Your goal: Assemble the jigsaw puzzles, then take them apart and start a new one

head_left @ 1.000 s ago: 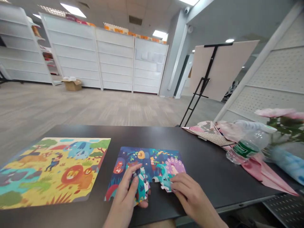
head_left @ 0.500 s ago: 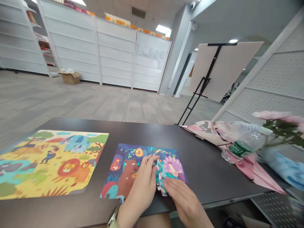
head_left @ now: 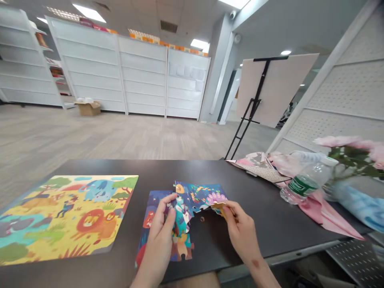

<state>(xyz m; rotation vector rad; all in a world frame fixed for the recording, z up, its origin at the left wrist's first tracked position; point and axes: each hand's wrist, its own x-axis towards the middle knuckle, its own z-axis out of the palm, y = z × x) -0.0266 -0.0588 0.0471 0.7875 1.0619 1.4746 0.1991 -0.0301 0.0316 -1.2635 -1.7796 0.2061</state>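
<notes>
A dark blue jigsaw puzzle (head_left: 207, 192) with animal pictures lies on the black table in front of me, partly lifted and broken apart. My left hand (head_left: 160, 232) pinches a joined strip of puzzle pieces (head_left: 182, 220) near its middle, thumb and fingers closed on the edge. My right hand (head_left: 241, 226) grips a section at the right side, bent up so that its brown backing (head_left: 220, 206) shows. Between the hands, bare tabletop and a tiny loose bit (head_left: 202, 219) are visible. Part of the puzzle's left side is hidden behind my left hand.
A yellow animal puzzle (head_left: 69, 216) lies to the left. On the right are a plastic bottle (head_left: 303, 186), pink cloth (head_left: 318, 212) and pink flowers (head_left: 354, 150). The black table (head_left: 240, 180) ends close to me. Beyond stand an easel (head_left: 255, 106) and white shelves (head_left: 144, 76).
The puzzle lay mostly flat under both hands. Now the hands have moved apart, the right one outward and up, with sections lifted and a gap opened at the puzzle's lower right.
</notes>
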